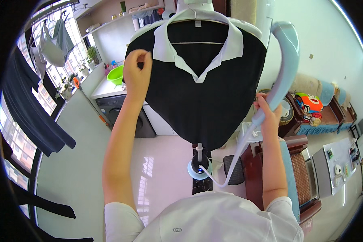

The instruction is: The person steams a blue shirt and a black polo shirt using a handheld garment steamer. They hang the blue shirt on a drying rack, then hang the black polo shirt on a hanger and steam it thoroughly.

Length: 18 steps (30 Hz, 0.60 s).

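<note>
A black polo shirt (199,99) with a white collar (166,48) hangs in front of me on a wire hanger (196,43). My left hand (138,72) is raised at the shirt's left shoulder, fingers curled; whether cloth is pinched between them is hard to see. My right hand (267,110) grips the lower handle of a light-blue garment steamer head (286,54), beside the shirt's right edge. From the handle a pale hose (237,155) curves down to the steamer base (199,169), which stands on the floor below the shirt.
At the left are a front-loading washing machine (113,106), a green basin (116,75) and hanging dark clothes (33,106). A wooden armchair (299,169), a bench with cushions (323,115) and a low table (329,172) stand at the right. A black mat (233,169) lies near the hose.
</note>
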### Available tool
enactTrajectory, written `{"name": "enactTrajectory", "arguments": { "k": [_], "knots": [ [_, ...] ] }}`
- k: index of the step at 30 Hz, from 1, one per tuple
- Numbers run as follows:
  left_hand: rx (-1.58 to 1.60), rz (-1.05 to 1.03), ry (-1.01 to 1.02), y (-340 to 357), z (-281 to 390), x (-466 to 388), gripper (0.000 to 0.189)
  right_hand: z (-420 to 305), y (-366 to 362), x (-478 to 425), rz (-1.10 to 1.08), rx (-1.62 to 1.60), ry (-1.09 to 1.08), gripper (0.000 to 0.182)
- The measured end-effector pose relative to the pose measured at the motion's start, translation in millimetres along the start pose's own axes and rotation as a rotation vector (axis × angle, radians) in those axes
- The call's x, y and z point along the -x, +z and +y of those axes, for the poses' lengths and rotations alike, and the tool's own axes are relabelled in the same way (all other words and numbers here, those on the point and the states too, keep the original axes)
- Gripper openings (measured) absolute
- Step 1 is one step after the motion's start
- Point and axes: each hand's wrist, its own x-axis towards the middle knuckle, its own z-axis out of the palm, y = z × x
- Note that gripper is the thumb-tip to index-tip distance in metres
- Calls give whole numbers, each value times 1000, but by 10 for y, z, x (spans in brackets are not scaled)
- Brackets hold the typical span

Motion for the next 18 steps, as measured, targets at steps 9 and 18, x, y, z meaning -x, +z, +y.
{"name": "enactTrajectory", "arguments": {
  "k": [9, 18],
  "knots": [
    [-175, -333, 244, 652, 580, 477, 29, -59, 344, 157, -63, 5, -9, 38],
    [-141, -137, 103, 1125, 732, 674, 22, 149, 146, 542, -111, 146, 53, 33]
  ]
}}
